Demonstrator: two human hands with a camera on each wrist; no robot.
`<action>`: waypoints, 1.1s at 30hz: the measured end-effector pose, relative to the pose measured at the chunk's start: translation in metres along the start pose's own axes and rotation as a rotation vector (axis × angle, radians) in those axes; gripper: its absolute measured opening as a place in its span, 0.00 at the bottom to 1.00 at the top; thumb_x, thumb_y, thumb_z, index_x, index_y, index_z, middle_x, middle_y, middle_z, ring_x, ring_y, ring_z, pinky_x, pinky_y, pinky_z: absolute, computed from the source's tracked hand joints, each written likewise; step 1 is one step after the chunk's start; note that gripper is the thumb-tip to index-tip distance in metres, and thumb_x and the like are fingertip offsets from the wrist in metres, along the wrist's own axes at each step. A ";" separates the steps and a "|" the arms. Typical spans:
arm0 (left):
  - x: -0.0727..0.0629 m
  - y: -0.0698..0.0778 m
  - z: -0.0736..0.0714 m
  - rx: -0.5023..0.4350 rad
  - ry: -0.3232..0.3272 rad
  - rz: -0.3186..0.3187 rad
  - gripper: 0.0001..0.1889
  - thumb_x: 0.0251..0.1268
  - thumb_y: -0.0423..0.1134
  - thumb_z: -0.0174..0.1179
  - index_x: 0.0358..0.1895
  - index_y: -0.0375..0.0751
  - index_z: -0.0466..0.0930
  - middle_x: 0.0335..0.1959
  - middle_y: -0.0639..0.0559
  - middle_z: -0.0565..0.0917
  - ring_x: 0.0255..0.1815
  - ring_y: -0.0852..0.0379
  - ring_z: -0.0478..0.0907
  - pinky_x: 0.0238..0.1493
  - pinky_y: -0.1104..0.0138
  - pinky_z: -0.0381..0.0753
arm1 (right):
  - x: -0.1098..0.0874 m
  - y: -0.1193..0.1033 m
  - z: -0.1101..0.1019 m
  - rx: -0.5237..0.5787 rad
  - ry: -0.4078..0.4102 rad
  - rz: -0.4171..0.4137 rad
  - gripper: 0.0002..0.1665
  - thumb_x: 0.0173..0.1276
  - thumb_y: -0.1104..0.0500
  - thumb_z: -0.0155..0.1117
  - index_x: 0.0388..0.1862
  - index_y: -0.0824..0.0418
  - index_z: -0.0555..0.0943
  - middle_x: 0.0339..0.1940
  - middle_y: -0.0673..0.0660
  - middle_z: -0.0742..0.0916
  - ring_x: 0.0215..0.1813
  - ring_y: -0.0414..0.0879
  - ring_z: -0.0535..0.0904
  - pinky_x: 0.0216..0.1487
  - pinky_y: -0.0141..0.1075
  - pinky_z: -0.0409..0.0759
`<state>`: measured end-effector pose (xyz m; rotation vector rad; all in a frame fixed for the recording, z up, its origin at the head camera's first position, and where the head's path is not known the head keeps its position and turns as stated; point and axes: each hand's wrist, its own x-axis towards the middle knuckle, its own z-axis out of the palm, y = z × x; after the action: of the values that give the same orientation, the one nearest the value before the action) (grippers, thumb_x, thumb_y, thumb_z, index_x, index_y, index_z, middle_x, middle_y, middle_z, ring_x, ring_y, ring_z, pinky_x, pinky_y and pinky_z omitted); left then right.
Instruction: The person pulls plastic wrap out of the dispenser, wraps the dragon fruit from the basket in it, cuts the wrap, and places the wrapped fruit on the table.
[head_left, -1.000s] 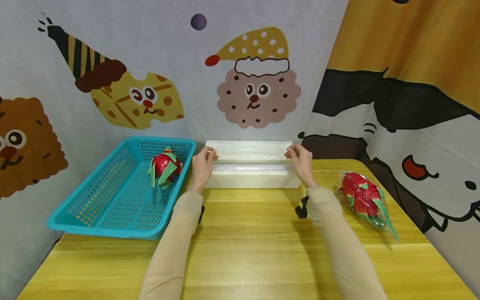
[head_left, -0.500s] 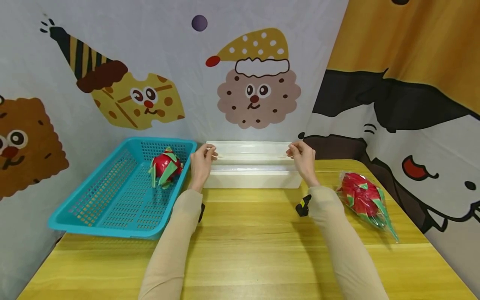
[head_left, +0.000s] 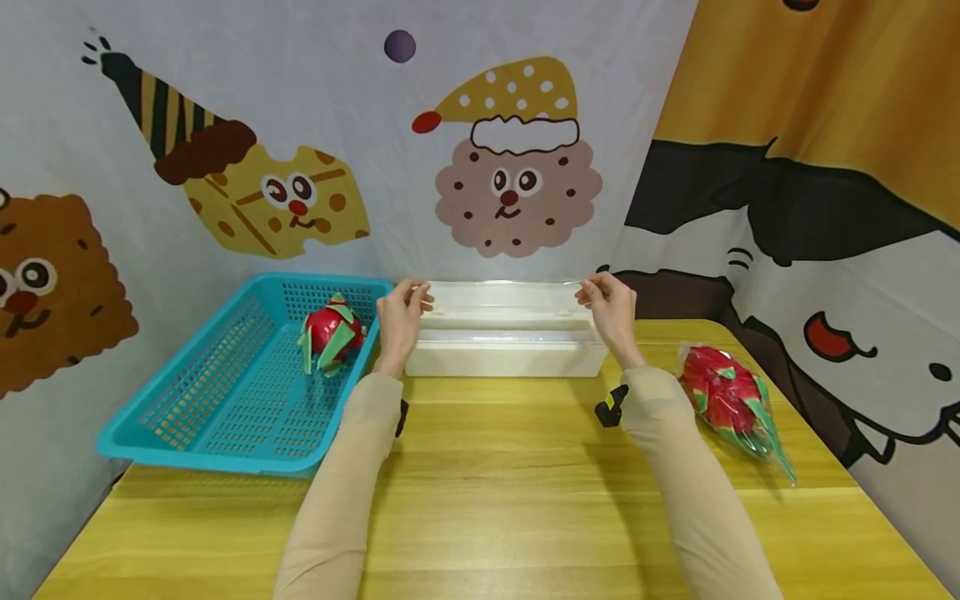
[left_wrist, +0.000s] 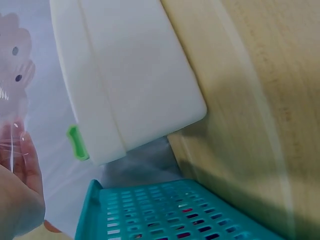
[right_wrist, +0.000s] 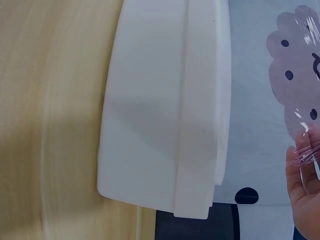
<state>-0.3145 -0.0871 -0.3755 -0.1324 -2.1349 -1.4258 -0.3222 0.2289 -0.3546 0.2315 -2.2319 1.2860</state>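
Clear cling film (left_wrist: 11, 65) stretches between my two hands above a white cling film dispenser (head_left: 506, 358). The left hand (head_left: 401, 325) pinches the film's left edge and the right hand (head_left: 612, 315) its right edge, with thumbs and fingers bent. In the right wrist view, wrinkled film (right_wrist: 311, 37) runs to the fingertips. The dispenser's long lid stands raised at the back. A red and green dragon fruit (head_left: 332, 335) lies in the blue basket (head_left: 217, 464). Another dragon fruit (head_left: 722, 390), wrapped in clear film, rests on the table at the right.
The basket's right side stands close to my left forearm. A yellow wood-grain table (head_left: 487, 500) extends in front of the dispenser. Directly behind rises a cartoon-printed curtain (head_left: 322, 83). A small green part (left_wrist: 77, 142) sticks out at the dispenser's left end.
Both hands have risen slightly and moved a little apart, lifting the film from just above the dispenser to about the lid's top edge. The basket and both dragon fruits have stayed put.
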 end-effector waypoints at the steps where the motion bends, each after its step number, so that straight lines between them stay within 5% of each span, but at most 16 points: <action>1: 0.000 0.001 0.000 -0.003 0.001 0.003 0.14 0.71 0.43 0.52 0.41 0.37 0.83 0.30 0.41 0.87 0.30 0.49 0.85 0.37 0.61 0.84 | 0.000 -0.001 -0.001 0.002 0.002 -0.004 0.12 0.70 0.57 0.56 0.38 0.66 0.81 0.31 0.65 0.87 0.29 0.41 0.82 0.34 0.30 0.83; 13: 0.005 0.014 -0.005 -0.004 0.014 0.031 0.13 0.71 0.40 0.52 0.42 0.34 0.83 0.31 0.38 0.87 0.30 0.46 0.85 0.37 0.59 0.85 | 0.004 -0.008 -0.006 0.011 0.014 -0.016 0.13 0.71 0.55 0.55 0.39 0.65 0.81 0.32 0.65 0.86 0.30 0.39 0.81 0.34 0.25 0.80; 24: 0.008 0.018 -0.008 -0.005 0.041 0.084 0.13 0.70 0.40 0.53 0.43 0.36 0.83 0.31 0.40 0.88 0.29 0.48 0.86 0.36 0.63 0.85 | 0.005 -0.019 -0.011 0.000 0.024 -0.040 0.16 0.71 0.55 0.55 0.41 0.68 0.81 0.34 0.67 0.87 0.34 0.53 0.83 0.37 0.33 0.83; 33: 0.010 0.024 -0.011 -0.002 0.068 0.112 0.11 0.69 0.39 0.54 0.41 0.36 0.84 0.29 0.41 0.87 0.28 0.48 0.85 0.35 0.60 0.85 | 0.008 -0.024 -0.013 0.006 0.052 -0.032 0.16 0.70 0.55 0.56 0.39 0.68 0.81 0.33 0.66 0.87 0.29 0.38 0.81 0.35 0.24 0.80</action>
<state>-0.3099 -0.0886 -0.3477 -0.1981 -2.0387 -1.3488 -0.3140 0.2278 -0.3276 0.2327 -2.1724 1.2681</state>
